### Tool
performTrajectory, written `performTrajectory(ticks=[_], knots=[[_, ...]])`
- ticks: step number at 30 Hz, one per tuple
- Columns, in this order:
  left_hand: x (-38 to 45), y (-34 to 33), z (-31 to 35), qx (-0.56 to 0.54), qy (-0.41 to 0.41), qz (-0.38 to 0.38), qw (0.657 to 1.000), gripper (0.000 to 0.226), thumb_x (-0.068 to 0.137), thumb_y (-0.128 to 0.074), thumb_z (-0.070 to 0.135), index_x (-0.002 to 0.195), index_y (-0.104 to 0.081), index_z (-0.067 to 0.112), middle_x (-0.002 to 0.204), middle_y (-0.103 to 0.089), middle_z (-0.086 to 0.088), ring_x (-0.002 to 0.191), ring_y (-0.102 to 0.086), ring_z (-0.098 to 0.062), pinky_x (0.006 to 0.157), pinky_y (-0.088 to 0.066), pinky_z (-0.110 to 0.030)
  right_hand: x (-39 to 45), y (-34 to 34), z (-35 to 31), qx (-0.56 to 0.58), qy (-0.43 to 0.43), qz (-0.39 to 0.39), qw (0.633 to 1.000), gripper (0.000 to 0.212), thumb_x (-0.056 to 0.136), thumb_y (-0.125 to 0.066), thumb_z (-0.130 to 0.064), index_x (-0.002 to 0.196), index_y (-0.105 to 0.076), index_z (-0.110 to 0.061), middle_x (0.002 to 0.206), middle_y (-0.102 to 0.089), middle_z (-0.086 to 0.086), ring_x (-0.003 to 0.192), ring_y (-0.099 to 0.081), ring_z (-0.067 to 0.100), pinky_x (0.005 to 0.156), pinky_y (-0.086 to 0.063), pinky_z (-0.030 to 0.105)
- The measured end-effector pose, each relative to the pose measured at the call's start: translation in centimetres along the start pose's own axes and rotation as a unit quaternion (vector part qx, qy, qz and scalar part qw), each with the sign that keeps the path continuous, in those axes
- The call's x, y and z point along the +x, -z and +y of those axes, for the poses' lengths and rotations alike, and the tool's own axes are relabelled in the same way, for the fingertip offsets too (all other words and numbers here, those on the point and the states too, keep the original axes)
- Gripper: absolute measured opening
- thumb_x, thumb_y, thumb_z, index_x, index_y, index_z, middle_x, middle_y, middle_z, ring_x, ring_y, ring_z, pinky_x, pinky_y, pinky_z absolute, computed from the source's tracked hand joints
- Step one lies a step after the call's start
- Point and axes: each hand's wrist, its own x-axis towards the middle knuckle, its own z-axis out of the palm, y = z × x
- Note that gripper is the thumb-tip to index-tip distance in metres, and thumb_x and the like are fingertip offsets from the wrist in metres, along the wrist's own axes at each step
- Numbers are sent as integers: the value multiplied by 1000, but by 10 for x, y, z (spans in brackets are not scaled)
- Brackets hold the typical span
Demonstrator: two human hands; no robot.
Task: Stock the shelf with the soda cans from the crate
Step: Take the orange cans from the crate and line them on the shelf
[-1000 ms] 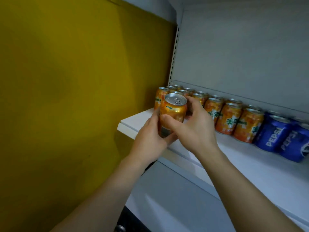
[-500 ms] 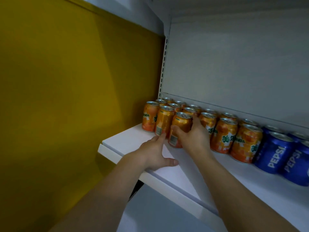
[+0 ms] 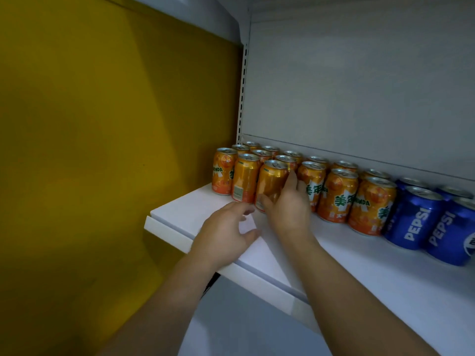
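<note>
Several orange soda cans stand in rows at the left end of the white shelf (image 3: 385,286). My right hand (image 3: 288,209) wraps around the front orange can (image 3: 271,181), which stands upright on the shelf next to another orange can (image 3: 244,179). My left hand (image 3: 223,235) hovers just over the shelf's front edge, fingers apart and holding nothing. Blue Pepsi cans (image 3: 416,217) stand to the right of the orange ones. The crate is out of view.
A yellow wall (image 3: 102,150) closes off the left side. The shelf's grey back panel (image 3: 359,86) rises behind the cans, and an upper shelf (image 3: 192,11) hangs overhead. Bare shelf surface lies in front of the can rows.
The orange can, held in the air by both hands a second ago, now stands on the shelf. My left hand has let go and drawn back to the shelf edge.
</note>
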Motion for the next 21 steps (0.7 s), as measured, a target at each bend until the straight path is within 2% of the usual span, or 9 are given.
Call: performTrajectory(ticks=[2, 5, 8, 10, 14, 16, 18, 19, 21], knots=[[-9, 0, 2, -46, 4, 49, 998, 37, 87, -72, 38, 121, -62, 31, 120, -64, 15, 106, -61, -4, 94, -52, -27, -10, 10, -6, -39, 47, 34, 998, 68, 86, -71, -29, 143, -42, -3, 130, -51, 21, 116, -52, 41, 91, -47, 45], [-25, 12, 9, -233, 61, 86, 967, 4, 90, -70, 21, 90, -71, 25, 86, -74, 9, 85, -69, -6, 87, -57, -34, -32, 26, -21, -50, 151, 110, 981, 32, 92, -62, -23, 118, -64, -4, 113, -60, 19, 103, -56, 40, 83, -48, 44], [-60, 28, 14, -419, 131, 132, 889, 21, 97, -60, 16, 80, -72, 13, 63, -69, -5, 66, -67, -19, 61, -53, -29, -80, 30, -36, 78, 200, 123, 969, 18, 95, -57, -18, 104, -70, -10, 96, -64, 9, 88, -60, 27, 74, -49, 39], [-94, 24, 6, -444, 169, 153, 867, 29, 100, -54, 19, 77, -70, 12, 60, -64, -10, 61, -62, -20, 52, -47, -26, -122, 24, -44, 153, 229, 88, 957, 16, 95, -58, -14, 104, -71, -9, 92, -66, 5, 80, -60, 16, 72, -47, 27], [-177, -20, -51, -357, 312, 68, 878, 34, 102, -49, 15, 72, -65, 19, 63, -65, 3, 61, -61, -11, 58, -49, -29, -217, -17, -32, 213, 221, -67, 949, 20, 97, -58, -12, 112, -71, -9, 96, -70, -1, 79, -59, 2, 77, -42, 6], [-222, -52, -93, -302, 440, -7, 845, 31, 100, -49, 16, 73, -63, 14, 65, -63, 1, 61, -59, -15, 63, -50, -39, -262, -50, -13, 205, 132, -194, 950, 25, 97, -53, -16, 113, -72, -13, 99, -74, -2, 82, -65, 7, 79, -53, 18], [-266, -82, -132, -237, 512, -77, 822, 24, 96, -49, 14, 75, -59, 20, 78, -63, -4, 73, -62, -22, 74, -51, -51, -302, -87, 10, 145, 40, -327, 933, 26, 96, -51, -16, 112, -72, -17, 102, -75, 0, 87, -68, 15, 81, -54, 27], [-284, -95, -145, -218, 534, -98, 811, 18, 97, -50, 14, 87, -60, 25, 94, -64, -5, 88, -65, -24, 93, -56, -41, -318, -105, 22, 101, 7, -383, 918, 27, 96, -51, -17, 114, -71, -19, 105, -74, 1, 89, -67, 16, 81, -52, 25], [-311, -117, -164, -184, 572, -124, 790, 28, 99, -53, 18, 127, -57, 22, 125, -61, -8, 116, -60, -27, 95, -48, -31, -345, -134, 42, 41, -51, -466, 883, 26, 96, -50, -20, 114, -68, -19, 108, -73, 4, 93, -66, 20, 80, -51, 27]])
